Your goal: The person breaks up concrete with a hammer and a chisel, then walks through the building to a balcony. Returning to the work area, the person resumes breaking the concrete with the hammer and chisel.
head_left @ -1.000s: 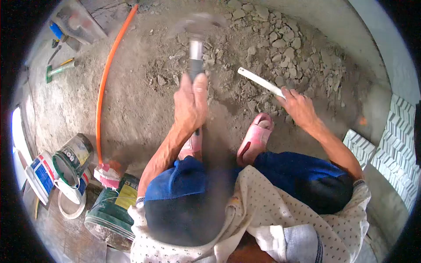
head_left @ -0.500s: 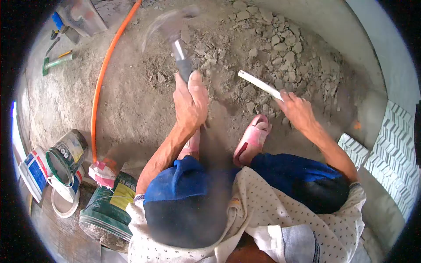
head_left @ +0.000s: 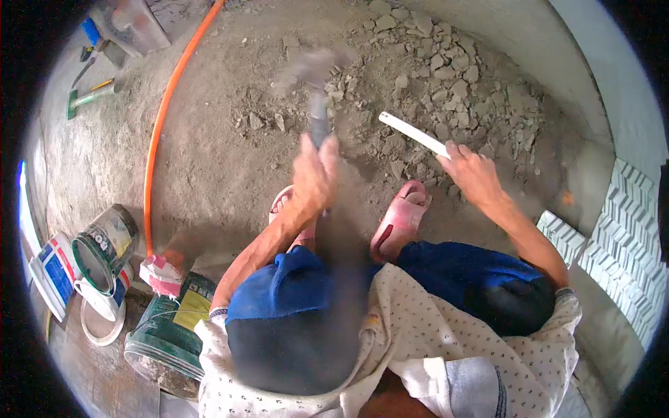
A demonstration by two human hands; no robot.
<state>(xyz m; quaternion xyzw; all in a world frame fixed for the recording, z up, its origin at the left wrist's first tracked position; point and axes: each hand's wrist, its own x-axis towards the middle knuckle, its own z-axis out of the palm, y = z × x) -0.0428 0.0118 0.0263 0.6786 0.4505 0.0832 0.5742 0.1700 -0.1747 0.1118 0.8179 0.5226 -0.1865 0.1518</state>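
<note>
In my left hand is a hammer, with its dark grip in my closed fingers. Its head is smeared by motion above the dusty floor. My right hand is closed around the near end of a narrow white stick, which slants up and left over the rubble. The stick's far end has a small dark spot. Broken grey mortar pieces lie beyond both hands. Below them are my feet in pink slippers.
An orange hose runs along the left. Paint buckets and a green bucket stand lower left. Hand tools, including a green-handled one, lie upper left. Patterned tiles line the right, beside a wall.
The hammer and my left hand have moved right and slightly down, and the hammer now points more upright. My left foot shows more. The right hand and white stick stay almost still.
</note>
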